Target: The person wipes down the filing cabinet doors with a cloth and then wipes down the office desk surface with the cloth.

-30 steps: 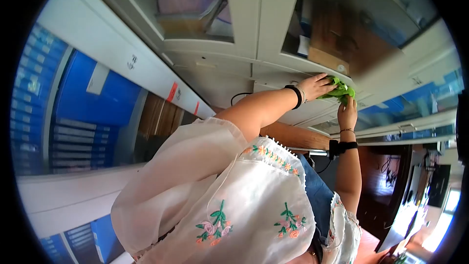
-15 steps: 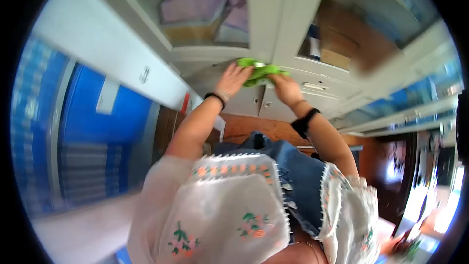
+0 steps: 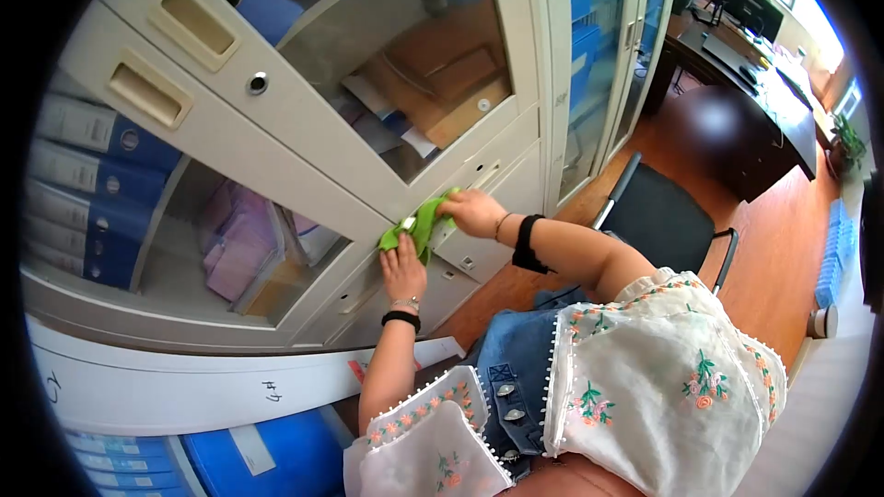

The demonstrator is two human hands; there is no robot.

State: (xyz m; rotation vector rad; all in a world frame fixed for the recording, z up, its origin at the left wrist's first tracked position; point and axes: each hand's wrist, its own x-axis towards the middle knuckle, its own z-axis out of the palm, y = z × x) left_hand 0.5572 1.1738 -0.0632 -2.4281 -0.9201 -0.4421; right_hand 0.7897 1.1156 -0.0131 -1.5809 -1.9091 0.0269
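Note:
A bright green cloth [image 3: 425,223] with a small white patch is bunched against the pale cabinet front [image 3: 373,191], just below the glass doors. My right hand [image 3: 474,213] grips its upper right end with curled fingers. At the lower left end, my left hand [image 3: 402,271] holds the cloth with its fingers laid fairly straight over it. Part of the cloth and the left thumb are hidden. Small drawers with recessed pulls lie under and beside the hands.
Blue binders [image 3: 115,248], pink papers [image 3: 241,248] and a brown folder [image 3: 442,64] show behind the cabinet glass. An opened white cabinet door [image 3: 184,396] stands at lower left. To the right are a black chair [image 3: 658,207] and a dark desk [image 3: 737,115] with a monitor [image 3: 748,5].
The view has swung to the right, bringing the desk, chair and window into sight. Both hands remain on the green cloth at the cabinet front.

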